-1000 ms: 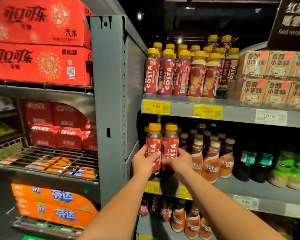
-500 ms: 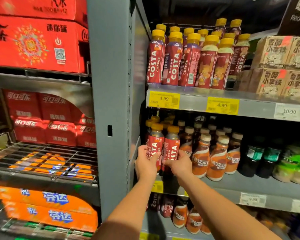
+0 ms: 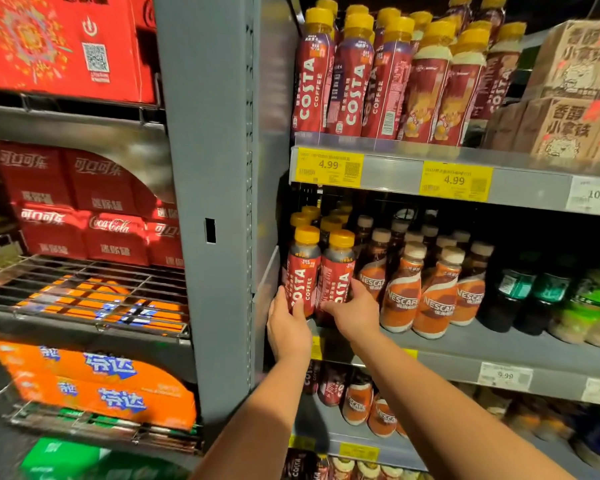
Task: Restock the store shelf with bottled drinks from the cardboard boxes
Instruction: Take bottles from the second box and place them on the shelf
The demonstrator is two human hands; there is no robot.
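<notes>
At the left end of the middle shelf (image 3: 499, 344), against the grey metal upright (image 3: 205, 168), I have both hands on drinks. My left hand (image 3: 288, 327) wraps the lower part of one Costa bottle (image 3: 302, 271), and my right hand (image 3: 355, 311) grips the base of the second Costa bottle (image 3: 336, 275), which is touching the first. Both are slim, waisted plastic bottles with glossy red wrap labels, dark liquid at the shoulders and ribbed yellow caps. They stand upright, long axis vertical, caps up, labels facing me. I cannot tell whether their bases rest on the painted shelf, since my hands cover them. More yellow-capped bottles stand behind them. Just to the right are rounder Nescafé bottles (image 3: 437, 296) with orange and white labels and pale caps. Above, a yellow paper price tag (image 3: 328, 166) reads 4.99.
</notes>
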